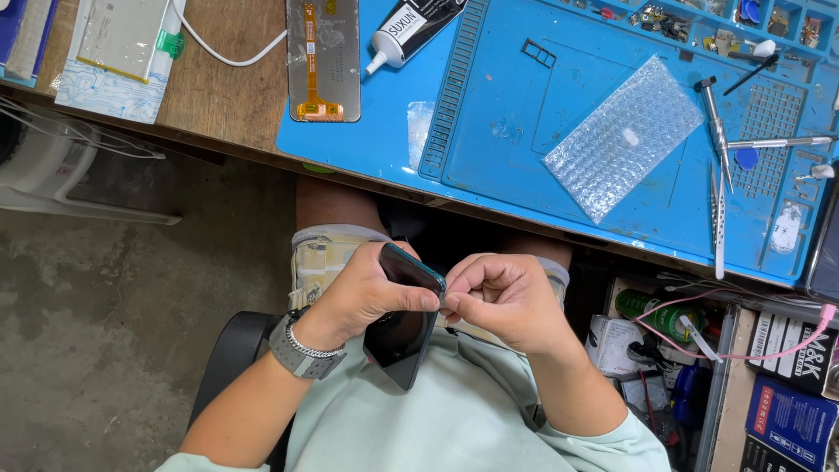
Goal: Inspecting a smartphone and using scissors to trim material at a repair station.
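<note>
- Holding the dark phone (pixel 404 319) over my lap, below the bench edge, my left hand (pixel 363 293) is wrapped round its upper end, thumb on the rim.
- My right hand (pixel 502 297) is pinched nearly closed at the phone's top corner; I cannot tell what, if anything, it grips.
- I'd judge a slip likely: nothing supports the phone, so a hard pull could send it to the concrete floor (pixel 105 323).
- Prying at the corner could crack the glass.
</note>
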